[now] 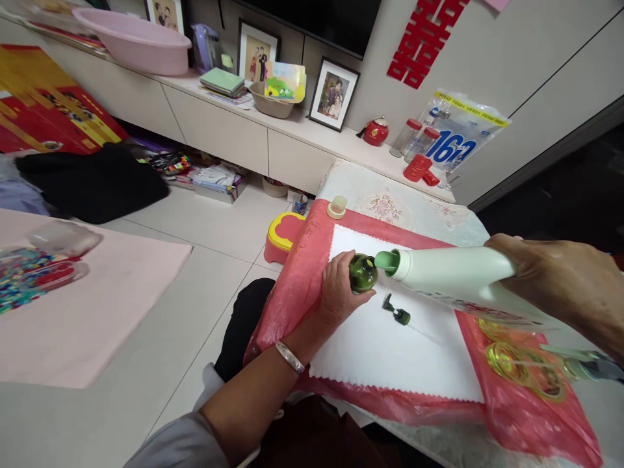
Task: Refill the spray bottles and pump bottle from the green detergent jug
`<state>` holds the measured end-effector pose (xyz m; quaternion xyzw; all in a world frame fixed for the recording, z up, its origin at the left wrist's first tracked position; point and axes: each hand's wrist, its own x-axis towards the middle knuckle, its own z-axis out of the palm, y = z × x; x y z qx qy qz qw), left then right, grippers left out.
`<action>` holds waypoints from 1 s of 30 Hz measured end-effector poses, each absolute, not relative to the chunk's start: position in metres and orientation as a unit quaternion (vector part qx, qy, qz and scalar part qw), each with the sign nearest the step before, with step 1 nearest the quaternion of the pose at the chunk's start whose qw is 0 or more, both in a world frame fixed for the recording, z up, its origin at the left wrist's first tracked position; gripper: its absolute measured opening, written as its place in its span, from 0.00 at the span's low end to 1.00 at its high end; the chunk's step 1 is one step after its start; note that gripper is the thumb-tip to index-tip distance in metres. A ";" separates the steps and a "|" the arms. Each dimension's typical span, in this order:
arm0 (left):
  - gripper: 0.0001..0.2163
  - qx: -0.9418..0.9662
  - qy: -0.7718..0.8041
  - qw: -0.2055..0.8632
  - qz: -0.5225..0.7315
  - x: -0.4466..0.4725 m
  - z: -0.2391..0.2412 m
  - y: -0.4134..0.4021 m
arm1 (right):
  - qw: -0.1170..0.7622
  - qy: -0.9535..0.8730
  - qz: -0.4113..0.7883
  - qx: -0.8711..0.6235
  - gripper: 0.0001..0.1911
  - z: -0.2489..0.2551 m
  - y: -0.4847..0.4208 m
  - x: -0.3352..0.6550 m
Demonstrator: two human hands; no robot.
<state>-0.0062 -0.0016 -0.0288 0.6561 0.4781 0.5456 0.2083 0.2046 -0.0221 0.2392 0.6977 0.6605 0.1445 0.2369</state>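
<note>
My left hand (340, 286) is wrapped round a small green see-through bottle (363, 273) standing on a white scalloped mat (409, 354). The bottle's neck is uncovered. From the right, my right hand (531, 266) grips a large pale green jug (453, 270), tilted so that its green spout (387, 261) is at the small bottle's mouth. Whether liquid is flowing I cannot tell. On the mat between them lies a dark green pump head (400, 316) with a clear tube. A translucent cap (337, 207) sits at the mat's far left corner.
Red plastic sheeting (292, 305) covers the table under the mat. Yellowish glass-like vessels (517, 364) stand at the right. A red and yellow stool (283, 237) is beyond the table's left edge. Jars (407, 138), frames and a pink basin (141, 42) line the cabinet top.
</note>
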 end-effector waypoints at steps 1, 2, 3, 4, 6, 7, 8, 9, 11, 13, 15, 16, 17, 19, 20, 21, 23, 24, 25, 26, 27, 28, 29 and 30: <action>0.45 0.656 0.478 0.209 0.545 -0.006 -0.029 -0.002 | 0.236 0.661 0.145 0.698 0.07 0.240 -0.022 0.204; 0.45 0.656 0.479 0.211 0.543 -0.006 -0.029 -0.002 | 0.237 0.661 0.144 0.697 0.07 0.240 -0.022 0.204; 0.44 0.657 0.481 0.211 0.542 -0.006 -0.029 -0.002 | 0.238 0.661 0.144 0.697 0.08 0.240 -0.022 0.203; 0.44 0.657 0.482 0.211 0.540 -0.006 -0.030 -0.001 | 0.239 0.660 0.144 0.697 0.08 0.240 -0.022 0.203; 0.44 0.657 0.481 0.210 0.541 -0.006 -0.030 -0.001 | 0.243 0.658 0.142 0.698 0.07 0.240 -0.022 0.202; 0.44 0.657 0.479 0.209 0.543 -0.006 -0.030 -0.001 | 0.246 0.657 0.142 0.698 0.07 0.241 -0.022 0.201; 0.44 0.657 0.477 0.209 0.546 -0.006 -0.031 -0.001 | 0.250 0.656 0.144 0.697 0.07 0.241 -0.022 0.200; 0.44 0.656 0.475 0.208 0.548 -0.006 -0.031 -0.001 | 0.253 0.656 0.146 0.696 0.06 0.242 -0.022 0.200; 0.45 0.656 0.474 0.206 0.550 -0.006 -0.031 -0.001 | 0.256 0.654 0.149 0.696 0.06 0.243 -0.022 0.199; 0.45 0.656 0.475 0.206 0.550 -0.006 -0.030 -0.002 | 0.253 0.651 0.146 0.700 0.06 0.244 -0.022 0.198; 0.44 0.656 0.475 0.208 0.549 -0.006 -0.029 -0.002 | 0.246 0.649 0.141 0.706 0.05 0.244 -0.022 0.197; 0.44 0.656 0.475 0.209 0.548 -0.006 -0.029 -0.002 | 0.242 0.648 0.139 0.708 0.05 0.244 -0.022 0.197; 0.44 0.656 0.476 0.210 0.547 -0.006 -0.029 -0.002 | 0.240 0.647 0.137 0.710 0.06 0.244 -0.022 0.197; 0.44 0.655 0.479 0.214 0.544 -0.006 -0.028 -0.002 | 0.239 0.648 0.137 0.710 0.06 0.244 -0.022 0.197; 0.44 0.654 0.481 0.215 0.543 -0.006 -0.028 -0.002 | 0.241 0.648 0.138 0.709 0.06 0.244 -0.021 0.198; 0.44 0.654 0.481 0.217 0.542 -0.006 -0.027 -0.002 | 0.243 0.649 0.140 0.707 0.06 0.244 -0.021 0.200; 0.44 0.654 0.481 0.217 0.542 -0.006 -0.027 -0.002 | 0.245 0.653 0.141 0.703 0.06 0.244 -0.022 0.202; 0.44 0.654 0.481 0.218 0.542 -0.006 -0.027 -0.002 | 0.244 0.654 0.143 0.701 0.06 0.244 -0.022 0.203; 0.44 0.655 0.481 0.219 0.541 -0.006 -0.027 -0.002 | 0.245 0.655 0.143 0.700 0.06 0.244 -0.022 0.203; 0.44 0.654 0.482 0.220 0.540 -0.006 -0.027 -0.002 | 0.245 0.655 0.144 0.701 0.06 0.244 -0.022 0.203; 0.44 0.654 0.483 0.222 0.538 -0.006 -0.027 -0.002 | 0.244 0.655 0.144 0.701 0.06 0.244 -0.022 0.202; 0.44 0.654 0.484 0.223 0.537 -0.006 -0.026 -0.002 | 0.244 0.654 0.142 0.702 0.06 0.244 -0.022 0.201; 0.44 0.654 0.484 0.223 0.537 -0.007 -0.026 -0.003 | 0.245 0.653 0.140 0.703 0.06 0.245 -0.022 0.200; 0.44 0.654 0.483 0.224 0.538 -0.007 -0.026 -0.003 | 0.247 0.652 0.139 0.704 0.06 0.245 -0.022 0.199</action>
